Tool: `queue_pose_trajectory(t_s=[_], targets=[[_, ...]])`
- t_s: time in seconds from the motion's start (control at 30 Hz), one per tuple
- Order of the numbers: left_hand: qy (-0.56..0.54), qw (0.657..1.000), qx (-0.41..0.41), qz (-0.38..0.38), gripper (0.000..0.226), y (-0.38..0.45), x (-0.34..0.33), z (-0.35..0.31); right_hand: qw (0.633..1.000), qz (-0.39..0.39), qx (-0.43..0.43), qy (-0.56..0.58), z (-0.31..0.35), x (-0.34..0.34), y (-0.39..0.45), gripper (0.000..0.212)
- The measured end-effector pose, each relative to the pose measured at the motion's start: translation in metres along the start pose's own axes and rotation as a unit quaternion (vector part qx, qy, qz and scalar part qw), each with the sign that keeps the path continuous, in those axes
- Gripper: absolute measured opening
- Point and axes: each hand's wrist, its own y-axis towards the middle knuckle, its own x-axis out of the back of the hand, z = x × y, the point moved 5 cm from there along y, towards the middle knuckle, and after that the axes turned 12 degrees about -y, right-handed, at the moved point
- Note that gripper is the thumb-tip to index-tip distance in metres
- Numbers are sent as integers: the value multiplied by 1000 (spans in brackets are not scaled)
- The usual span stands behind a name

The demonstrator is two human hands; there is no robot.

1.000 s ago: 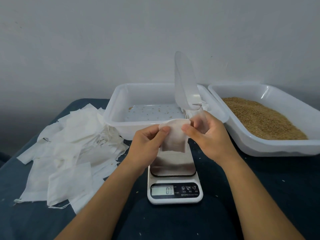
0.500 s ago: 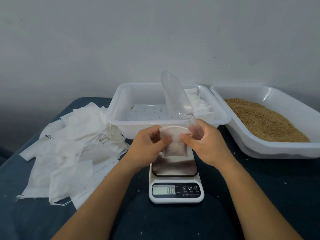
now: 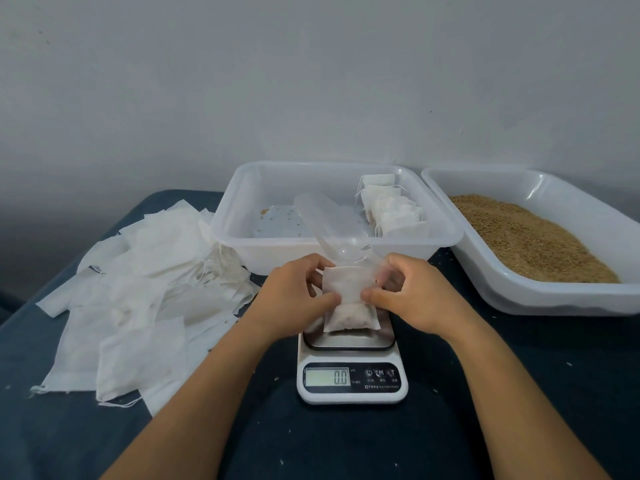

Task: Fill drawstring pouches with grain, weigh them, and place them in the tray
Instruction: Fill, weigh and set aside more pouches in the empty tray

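While both thumbs and fingers pinch its sides, the pouch (image 3: pixel 349 299) hangs just above the scale (image 3: pixel 351 372), left hand (image 3: pixel 294 299) and right hand (image 3: pixel 415 299) either side, the right also gripping a clear scoop (image 3: pixel 322 220). Display reads "0.0". Filled pouches (image 3: pixel 391 207) sit in the tray (image 3: pixel 242 188); grain (image 3: pixel 530 237) lies rightward.

pouch (image 3: pixel 349 296): thin matt cloth | tray (image 3: pixel 242 233): glossy plastic | scale platform (image 3: pixel 348 341): shiny metal

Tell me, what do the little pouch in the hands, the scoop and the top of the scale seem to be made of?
The pouch looks like thin white non-woven fabric or filter paper: matte, with grain showing dimly through it. The scoop seems clear plastic, since the tray shows through it. The scale platform looks like brushed metal, with a dull grey sheen.
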Motion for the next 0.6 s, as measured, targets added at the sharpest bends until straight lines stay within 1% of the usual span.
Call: queue_pose_trajectory(t_s=[0.1,0.2,0.37,0.5,0.6], targets=[[7,1000,2,-8,28,1,2,2,999,-7,-14,34,-4,6,0,26],[-6,999,8,-34,23,3,5,7,998,-37,-15,53,-7,11,-1,27],[-58,990,57,-112,12,7,16,24,989,-125,-6,79,-6,21,-3,22],[-27,983,88,-160,10,9,27,31,976,-193,-15,103,-5,27,-4,13],[-31,975,115,-186,7,8,35,35,967,-229,-31,109,-9,29,-4,10]])
